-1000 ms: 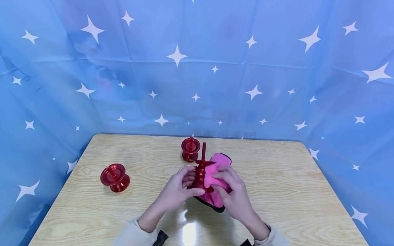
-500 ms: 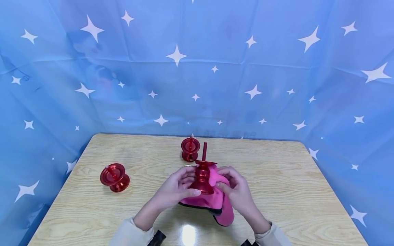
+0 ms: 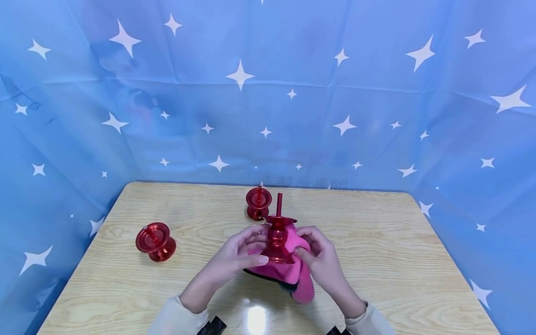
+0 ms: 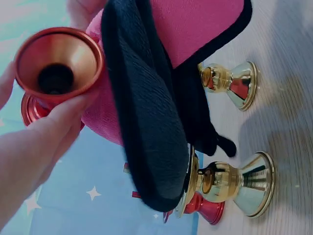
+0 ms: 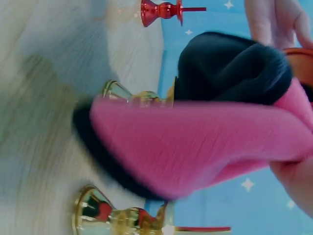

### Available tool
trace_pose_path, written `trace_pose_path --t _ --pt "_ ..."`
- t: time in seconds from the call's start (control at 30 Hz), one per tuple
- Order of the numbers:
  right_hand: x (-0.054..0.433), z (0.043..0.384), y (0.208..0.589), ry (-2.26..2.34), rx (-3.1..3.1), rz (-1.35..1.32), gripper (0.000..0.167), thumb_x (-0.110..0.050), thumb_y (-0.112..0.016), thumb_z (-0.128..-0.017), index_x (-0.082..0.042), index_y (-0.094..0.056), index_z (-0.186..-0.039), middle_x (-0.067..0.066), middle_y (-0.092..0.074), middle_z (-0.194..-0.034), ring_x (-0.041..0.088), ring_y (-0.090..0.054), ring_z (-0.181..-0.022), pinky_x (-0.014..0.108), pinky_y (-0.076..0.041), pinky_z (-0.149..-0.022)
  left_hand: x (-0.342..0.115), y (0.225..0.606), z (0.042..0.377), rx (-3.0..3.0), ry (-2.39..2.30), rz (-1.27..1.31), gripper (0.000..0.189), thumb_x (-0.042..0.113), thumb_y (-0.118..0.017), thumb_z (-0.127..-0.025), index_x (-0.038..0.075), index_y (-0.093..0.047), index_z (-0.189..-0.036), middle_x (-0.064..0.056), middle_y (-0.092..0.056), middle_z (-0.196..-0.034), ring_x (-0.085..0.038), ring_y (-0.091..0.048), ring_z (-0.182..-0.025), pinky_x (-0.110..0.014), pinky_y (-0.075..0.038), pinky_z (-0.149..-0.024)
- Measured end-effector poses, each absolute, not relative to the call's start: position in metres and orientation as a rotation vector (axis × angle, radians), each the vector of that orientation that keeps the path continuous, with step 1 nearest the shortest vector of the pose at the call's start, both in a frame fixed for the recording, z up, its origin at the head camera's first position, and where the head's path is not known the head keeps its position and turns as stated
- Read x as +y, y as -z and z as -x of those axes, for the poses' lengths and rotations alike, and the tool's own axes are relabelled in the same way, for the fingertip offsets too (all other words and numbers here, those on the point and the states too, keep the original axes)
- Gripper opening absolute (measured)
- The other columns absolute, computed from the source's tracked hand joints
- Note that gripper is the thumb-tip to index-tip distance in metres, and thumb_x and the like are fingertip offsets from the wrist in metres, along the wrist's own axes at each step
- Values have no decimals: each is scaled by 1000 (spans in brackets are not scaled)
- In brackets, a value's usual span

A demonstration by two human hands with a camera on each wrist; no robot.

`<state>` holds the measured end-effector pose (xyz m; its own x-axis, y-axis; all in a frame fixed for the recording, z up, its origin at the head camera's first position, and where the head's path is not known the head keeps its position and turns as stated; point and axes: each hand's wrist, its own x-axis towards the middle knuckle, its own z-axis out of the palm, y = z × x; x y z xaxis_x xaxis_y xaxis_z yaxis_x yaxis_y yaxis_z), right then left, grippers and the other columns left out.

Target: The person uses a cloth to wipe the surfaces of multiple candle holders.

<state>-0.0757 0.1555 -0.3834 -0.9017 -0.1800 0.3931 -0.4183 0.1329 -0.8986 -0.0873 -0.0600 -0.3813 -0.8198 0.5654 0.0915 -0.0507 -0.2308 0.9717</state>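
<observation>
A shiny red candlestick [image 3: 277, 238] with a thin upright stem is held above the table by my left hand [image 3: 234, 256], thumb at its base and fingers at its far side. From the left wrist, the hollow underside [image 4: 61, 61] of its base shows. My right hand [image 3: 323, 260] pinches a pink cloth [image 3: 304, 286] with a black edge and dark reverse. Part of the cloth lies against the candlestick's right side, behind it. The rest hangs below both hands. Most of the right hand's fingertips are hidden by the cloth.
Two more red candlesticks stand on the wooden table [image 3: 398, 260]: one at the left [image 3: 156, 242], one at the back [image 3: 258, 203]. Gold candlesticks appear low in the left wrist view [image 4: 254, 178], mostly hidden from the head camera. A blue starry curtain [image 3: 293, 116] surrounds the table.
The pink cloth has come down from beside the candlestick's upper part and now hangs lower. My right hand has shifted its grip on it. The left hand keeps holding the candlestick.
</observation>
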Motion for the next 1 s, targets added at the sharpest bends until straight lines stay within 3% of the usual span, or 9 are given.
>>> trace_pose_path --t 0.13,0.27,0.37,0.57,0.67,0.8,1.0 --pt "156 76 386 -1919 -2210 -537 30 24 -53 -74 7 -54 -98 13 -57 -100 11 -57 -85 20 -49 -70 -60 381 87 1590 -2064 -646 65 9 -63 -86 -11 -26 -136 -25 -40 -128 -31 -43 -118 -32 -40 -97" --pt "153 75 389 -1882 -2198 -541 31 25 -55 -72 6 -55 -96 16 -57 -100 11 -58 -87 19 -49 -72 -51 381 86 1886 -1941 -618 66 20 -67 -84 -3 -33 -136 -16 -44 -127 -29 -43 -118 -38 -37 -100" --pt "149 74 389 -1753 -2217 -573 34 25 -59 -69 4 -57 -95 14 -57 -98 11 -57 -84 19 -49 -70 -45 383 84 2190 -1795 -579 69 26 -73 -78 1 -41 -133 -8 -51 -116 -22 -48 -108 -39 -42 -93" --pt "141 76 385 -1247 -2238 -687 41 20 -72 -60 -5 -61 -91 3 -61 -94 16 -56 -85 23 -49 -69 -40 384 84 2493 -1636 -622 66 31 -78 -72 3 -50 -125 -3 -55 -100 -17 -52 -92 -31 -47 -77" --pt "143 77 385 -1253 -2220 -722 42 23 -69 -61 -5 -61 -92 5 -61 -96 16 -57 -89 21 -49 -73 -45 385 87 2289 -1760 -600 63 23 -75 -76 -1 -48 -127 -7 -55 -102 -19 -52 -94 -30 -47 -82" --pt "151 79 390 -1588 -2194 -748 40 28 -58 -66 2 -56 -97 16 -57 -102 10 -56 -89 17 -49 -74 -57 386 90 1830 -1976 -553 66 10 -71 -80 -8 -36 -133 -16 -52 -111 -24 -51 -102 -30 -45 -90" --pt "158 81 396 -1870 -2226 -706 33 27 -52 -70 8 -52 -97 21 -51 -103 9 -55 -89 19 -49 -73 -62 391 91 1650 -1997 -611 69 13 -69 -82 -11 -30 -133 -21 -47 -121 -30 -49 -109 -33 -42 -95"
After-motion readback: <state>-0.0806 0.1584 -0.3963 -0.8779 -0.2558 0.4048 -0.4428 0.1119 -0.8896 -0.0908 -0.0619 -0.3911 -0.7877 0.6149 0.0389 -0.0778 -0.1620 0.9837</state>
